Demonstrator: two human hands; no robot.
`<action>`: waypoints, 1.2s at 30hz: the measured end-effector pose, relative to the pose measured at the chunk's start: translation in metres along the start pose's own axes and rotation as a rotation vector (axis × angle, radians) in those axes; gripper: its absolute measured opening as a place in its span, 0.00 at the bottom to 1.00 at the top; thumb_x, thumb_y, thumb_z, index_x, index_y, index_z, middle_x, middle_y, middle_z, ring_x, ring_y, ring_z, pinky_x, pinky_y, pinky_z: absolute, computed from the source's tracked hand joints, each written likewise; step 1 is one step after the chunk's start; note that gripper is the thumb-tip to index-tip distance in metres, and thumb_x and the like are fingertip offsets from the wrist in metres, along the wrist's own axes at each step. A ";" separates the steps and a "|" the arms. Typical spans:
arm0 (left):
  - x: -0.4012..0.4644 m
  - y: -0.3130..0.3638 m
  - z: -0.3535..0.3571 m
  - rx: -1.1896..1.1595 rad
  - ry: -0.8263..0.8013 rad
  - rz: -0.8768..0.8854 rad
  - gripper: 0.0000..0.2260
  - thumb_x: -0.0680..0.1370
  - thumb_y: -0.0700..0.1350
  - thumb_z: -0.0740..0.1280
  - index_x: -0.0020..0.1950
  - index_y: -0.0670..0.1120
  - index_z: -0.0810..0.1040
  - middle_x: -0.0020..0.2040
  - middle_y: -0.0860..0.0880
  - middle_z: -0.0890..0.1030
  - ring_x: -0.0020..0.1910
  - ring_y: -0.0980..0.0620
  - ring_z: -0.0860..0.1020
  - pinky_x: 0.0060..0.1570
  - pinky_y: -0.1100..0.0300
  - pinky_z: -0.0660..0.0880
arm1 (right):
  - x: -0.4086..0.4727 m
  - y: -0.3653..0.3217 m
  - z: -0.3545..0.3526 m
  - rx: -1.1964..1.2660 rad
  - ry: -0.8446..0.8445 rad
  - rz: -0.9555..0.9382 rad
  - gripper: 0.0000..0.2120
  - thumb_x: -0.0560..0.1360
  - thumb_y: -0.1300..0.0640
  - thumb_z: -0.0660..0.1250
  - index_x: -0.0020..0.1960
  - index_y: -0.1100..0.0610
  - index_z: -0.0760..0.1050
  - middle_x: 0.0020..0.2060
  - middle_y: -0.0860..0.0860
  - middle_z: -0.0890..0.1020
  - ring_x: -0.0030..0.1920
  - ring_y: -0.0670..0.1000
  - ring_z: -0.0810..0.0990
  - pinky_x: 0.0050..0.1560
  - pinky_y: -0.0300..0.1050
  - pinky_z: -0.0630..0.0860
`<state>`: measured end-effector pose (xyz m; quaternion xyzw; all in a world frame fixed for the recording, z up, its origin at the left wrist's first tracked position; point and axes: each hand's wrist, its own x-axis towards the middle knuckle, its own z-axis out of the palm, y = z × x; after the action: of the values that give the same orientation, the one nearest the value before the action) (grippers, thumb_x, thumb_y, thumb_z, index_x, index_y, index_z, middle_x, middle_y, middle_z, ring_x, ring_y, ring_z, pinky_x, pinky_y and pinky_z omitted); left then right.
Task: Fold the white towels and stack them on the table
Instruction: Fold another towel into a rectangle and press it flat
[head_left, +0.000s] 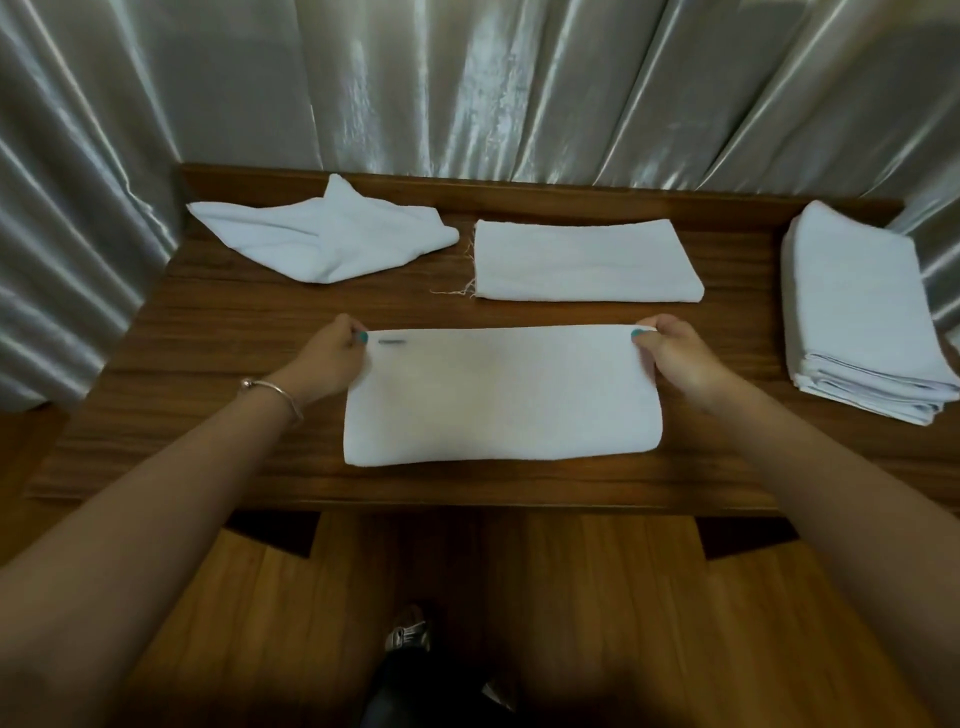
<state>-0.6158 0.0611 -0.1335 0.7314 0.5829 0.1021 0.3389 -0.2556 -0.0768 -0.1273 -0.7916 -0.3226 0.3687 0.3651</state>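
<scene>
On the brown wooden surface (208, 332), a crumpled white towel (322, 239) lies far left. The left hand (332, 358) and right hand (675, 358) pinch the far corners of a half-folded white towel (498, 400). Behind lies a flat folded white towel (582, 262); a stack of folded white towels (862, 322) sits right.

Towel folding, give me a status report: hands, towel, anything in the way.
Left hand and right hand each pinch a far corner of the half-folded towel. It lies flat on the table. Nothing in the way.
</scene>
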 end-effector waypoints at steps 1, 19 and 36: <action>0.004 0.000 0.007 -0.010 0.022 -0.033 0.06 0.80 0.38 0.57 0.55 0.41 0.70 0.50 0.43 0.73 0.47 0.48 0.71 0.41 0.57 0.67 | 0.003 0.001 0.009 -0.004 0.030 -0.026 0.04 0.80 0.55 0.59 0.51 0.52 0.72 0.47 0.49 0.77 0.48 0.49 0.76 0.42 0.43 0.70; 0.035 -0.032 0.066 0.524 0.512 0.091 0.01 0.76 0.36 0.62 0.44 0.39 0.70 0.36 0.41 0.75 0.17 0.45 0.71 0.22 0.68 0.49 | 0.037 0.019 0.080 -0.974 0.347 -0.201 0.11 0.82 0.56 0.54 0.64 0.51 0.62 0.46 0.56 0.78 0.35 0.58 0.76 0.31 0.45 0.64; -0.004 0.021 0.141 0.526 0.184 0.141 0.27 0.78 0.62 0.42 0.76 0.61 0.44 0.79 0.45 0.48 0.77 0.42 0.48 0.72 0.39 0.45 | -0.003 0.014 0.166 -0.921 -0.069 -0.527 0.29 0.78 0.42 0.34 0.78 0.45 0.43 0.79 0.46 0.46 0.78 0.50 0.42 0.76 0.53 0.41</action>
<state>-0.5239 0.0023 -0.2258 0.8207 0.5653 0.0365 0.0752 -0.3900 -0.0302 -0.2143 -0.7494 -0.6510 0.1103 0.0491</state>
